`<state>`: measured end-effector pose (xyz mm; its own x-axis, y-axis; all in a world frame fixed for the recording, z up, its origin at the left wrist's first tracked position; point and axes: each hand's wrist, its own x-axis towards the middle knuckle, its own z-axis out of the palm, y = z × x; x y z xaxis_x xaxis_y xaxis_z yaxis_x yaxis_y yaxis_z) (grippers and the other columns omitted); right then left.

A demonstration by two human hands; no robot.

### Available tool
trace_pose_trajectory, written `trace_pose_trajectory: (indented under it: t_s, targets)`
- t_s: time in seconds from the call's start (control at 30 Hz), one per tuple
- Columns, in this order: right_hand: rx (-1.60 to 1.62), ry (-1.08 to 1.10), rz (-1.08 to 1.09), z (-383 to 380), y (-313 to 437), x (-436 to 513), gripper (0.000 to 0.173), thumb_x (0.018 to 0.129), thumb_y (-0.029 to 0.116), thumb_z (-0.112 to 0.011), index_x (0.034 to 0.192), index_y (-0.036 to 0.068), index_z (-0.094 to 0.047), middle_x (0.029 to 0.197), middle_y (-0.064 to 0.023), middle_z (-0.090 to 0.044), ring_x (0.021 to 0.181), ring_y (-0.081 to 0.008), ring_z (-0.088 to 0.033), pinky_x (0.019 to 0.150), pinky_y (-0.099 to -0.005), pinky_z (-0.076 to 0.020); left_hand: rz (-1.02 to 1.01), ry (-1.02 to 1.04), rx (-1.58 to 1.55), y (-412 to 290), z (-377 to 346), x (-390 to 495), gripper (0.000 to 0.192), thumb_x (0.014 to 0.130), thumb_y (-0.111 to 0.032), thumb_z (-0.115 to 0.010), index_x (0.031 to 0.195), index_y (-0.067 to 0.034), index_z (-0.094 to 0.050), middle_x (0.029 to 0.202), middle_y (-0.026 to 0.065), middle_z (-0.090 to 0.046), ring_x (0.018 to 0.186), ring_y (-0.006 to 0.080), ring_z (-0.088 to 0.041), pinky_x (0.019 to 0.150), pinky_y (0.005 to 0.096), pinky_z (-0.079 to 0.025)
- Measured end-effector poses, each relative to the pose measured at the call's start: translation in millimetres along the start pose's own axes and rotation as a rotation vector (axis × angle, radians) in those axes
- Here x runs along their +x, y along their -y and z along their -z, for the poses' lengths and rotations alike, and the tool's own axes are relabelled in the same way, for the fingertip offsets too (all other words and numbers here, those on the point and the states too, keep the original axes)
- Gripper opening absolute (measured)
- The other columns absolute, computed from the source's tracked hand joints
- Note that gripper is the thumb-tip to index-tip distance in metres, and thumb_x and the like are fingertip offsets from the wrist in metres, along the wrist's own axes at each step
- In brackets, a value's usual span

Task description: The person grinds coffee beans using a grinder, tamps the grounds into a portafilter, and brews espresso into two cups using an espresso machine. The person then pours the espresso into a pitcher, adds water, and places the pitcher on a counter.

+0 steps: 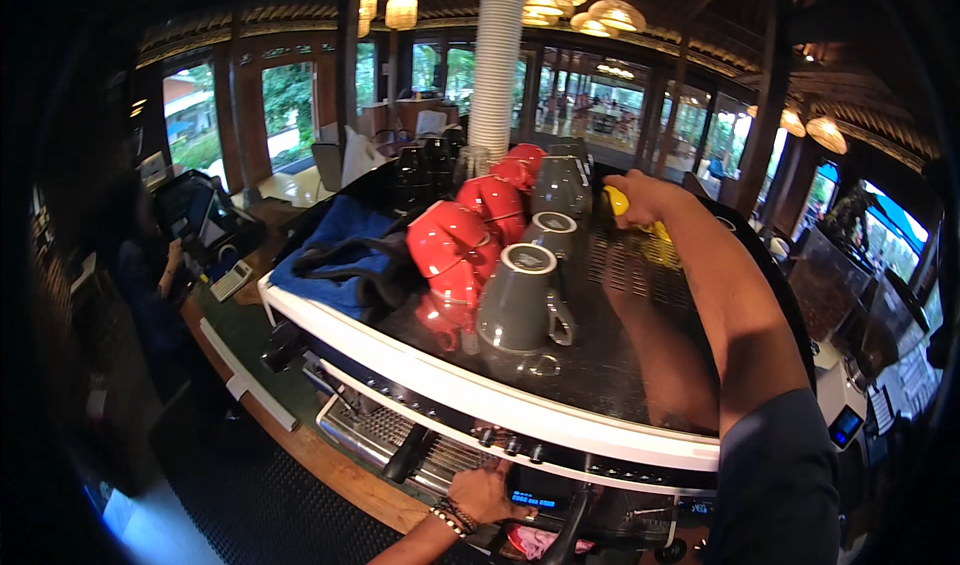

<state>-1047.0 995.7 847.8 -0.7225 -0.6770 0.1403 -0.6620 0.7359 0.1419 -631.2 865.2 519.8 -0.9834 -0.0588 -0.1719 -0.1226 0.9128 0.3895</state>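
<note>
My right hand [637, 199] reaches over the dark, shiny top of an espresso machine [600, 370]. It grips a yellow cup [616, 201], partly hidden by the fingers; more yellow shows just below, possibly a reflection. Upside-down grey mugs [517, 302] stand in a row left of my right forearm. Beside them are stacked red cups [450, 250], some tilted. Low at the machine's front is my left hand [484, 494], with beaded bracelets at the wrist, near a small lit display [534, 500] and a black portafilter handle [574, 524]. Its fingertips are partly hidden.
A blue cloth [337, 246] with dark edging lies on the machine's left. Behind the cups rises a tall stack of paper cups [496, 69], near black cups [412, 175]. A coffee grinder [889, 310] stands at right. Another person [142, 265] is at the left counter.
</note>
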Motion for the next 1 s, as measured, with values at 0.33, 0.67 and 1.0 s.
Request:
trace_pose_trajectory:
  t_s: [0.33,0.67,1.0]
  targets:
    - [0.136,-0.251,-0.113,55.1,7.6,-38.2,0.095,0.056,0.048,-0.097,0.132,-0.002,-0.070,0.123,-0.0236,-0.074,0.111,-0.0345,-0.073,0.098,-0.0407,-0.0587,-0.082,-0.025,0.009,3.6,-1.3,2.6,0.133,0.067,-0.083,-0.077,0.159,0.005,-0.036,0.127,0.0298,-0.070,0.101,0.0404,-0.076,0.084,0.0486,-0.063]
    - [1.519,-0.829,-0.075,125.1,81.0,-298.5,0.052,0.094,0.050,-0.067,0.127,0.009,-0.064,0.114,-0.0089,-0.071,0.102,-0.0233,-0.073,0.083,-0.0402,-0.0640,-0.224,-0.047,0.204,-9.8,9.8,16.5,0.149,0.055,-0.091,-0.078,0.169,-0.012,-0.023,0.173,0.0254,-0.018,0.160,0.0495,-0.010,0.128,0.0639,-0.010]
    - [2.258,-0.762,-0.606,-76.4,279.7,-535.3,0.092,0.090,0.072,-0.058,0.148,0.001,-0.051,0.135,-0.0268,-0.064,0.120,-0.0476,-0.067,0.100,-0.0680,-0.0561,-0.517,0.274,0.186,-12.9,20.2,62.5,0.140,0.060,-0.078,-0.084,0.168,-0.010,-0.028,0.170,0.0263,-0.030,0.158,0.0423,-0.026,0.129,0.0597,-0.017]
